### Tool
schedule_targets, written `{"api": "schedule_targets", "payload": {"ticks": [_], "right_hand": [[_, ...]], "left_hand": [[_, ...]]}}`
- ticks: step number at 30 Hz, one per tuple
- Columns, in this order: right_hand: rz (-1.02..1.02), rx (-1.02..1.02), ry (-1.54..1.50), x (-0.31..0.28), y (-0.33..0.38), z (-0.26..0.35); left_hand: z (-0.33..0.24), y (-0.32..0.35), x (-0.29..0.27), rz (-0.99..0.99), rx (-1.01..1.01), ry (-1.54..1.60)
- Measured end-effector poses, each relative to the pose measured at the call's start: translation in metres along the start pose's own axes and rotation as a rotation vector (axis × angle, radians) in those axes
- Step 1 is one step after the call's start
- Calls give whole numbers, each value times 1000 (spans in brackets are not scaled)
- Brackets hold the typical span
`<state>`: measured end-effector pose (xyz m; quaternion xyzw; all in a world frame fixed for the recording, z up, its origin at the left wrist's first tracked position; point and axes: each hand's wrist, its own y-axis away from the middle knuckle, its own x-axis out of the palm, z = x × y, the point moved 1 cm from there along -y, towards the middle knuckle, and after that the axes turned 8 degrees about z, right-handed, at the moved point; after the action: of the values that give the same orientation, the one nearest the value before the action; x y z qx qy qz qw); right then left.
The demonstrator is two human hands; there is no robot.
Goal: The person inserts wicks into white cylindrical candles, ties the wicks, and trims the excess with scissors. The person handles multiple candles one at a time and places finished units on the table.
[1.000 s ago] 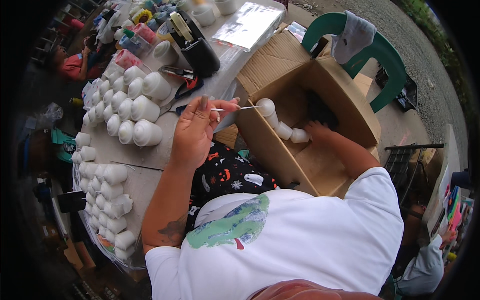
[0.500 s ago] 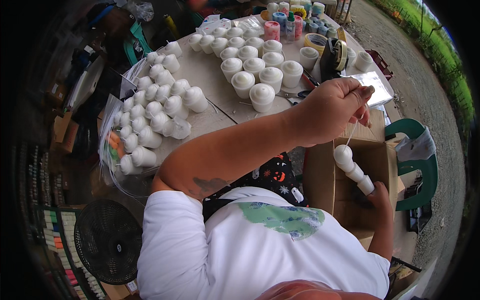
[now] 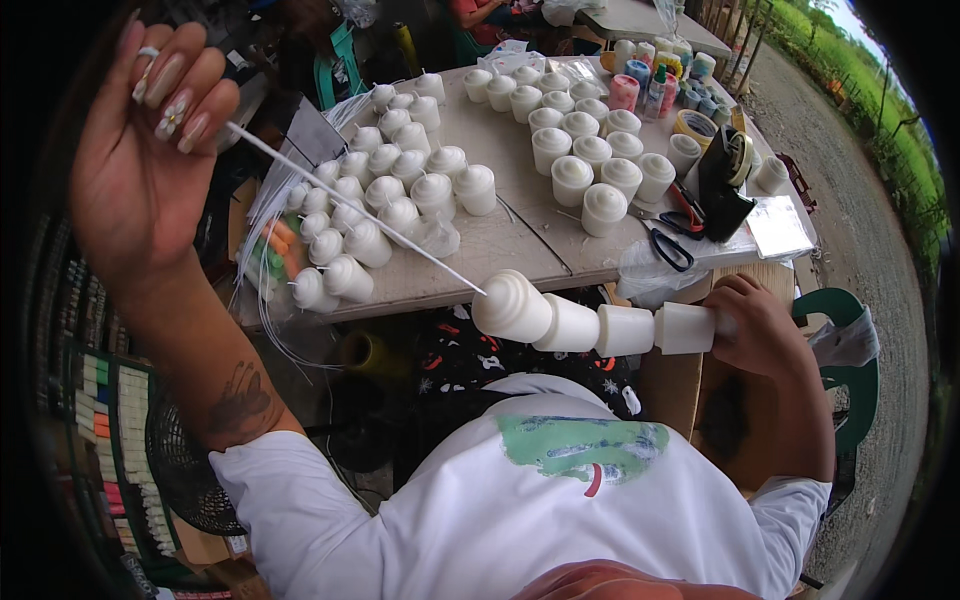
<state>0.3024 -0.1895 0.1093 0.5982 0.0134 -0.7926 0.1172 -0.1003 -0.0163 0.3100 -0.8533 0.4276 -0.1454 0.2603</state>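
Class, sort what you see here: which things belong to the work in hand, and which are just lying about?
Work in hand:
- white cord, held by the left hand
- strung white pieces, their far end at the right hand

Lying about, apparently unused:
- tape dispenser
- grey cloth over the green chair

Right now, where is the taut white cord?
In the head view, the cord slants from the left hand's fingers at upper left to the domed white piece near centre.
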Motion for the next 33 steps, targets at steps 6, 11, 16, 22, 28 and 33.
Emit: {"api": "schedule_targets", "payload": {"ticks": [6,11,16,22,28,33], "right_hand": [[14,-211,112,20,-122,45],[-72,-255,158,26,-179,62],[-157,-166,242,31,-205,76],[-291,-55,412,56,-184,93],[-350,42,315,66,-152,92],[-401,63,247,62,-147,37]], "left_hand": [[-43,75,-62,-321,-57,-240],[-35,93,-106,-445,-60,-252],[-24,81,-142,-425,1,-170],[0,53,-140,-313,10,-156],[-2,27,-135,-317,-11,-206],[5,11,-124,-325,-39,-193]]}}
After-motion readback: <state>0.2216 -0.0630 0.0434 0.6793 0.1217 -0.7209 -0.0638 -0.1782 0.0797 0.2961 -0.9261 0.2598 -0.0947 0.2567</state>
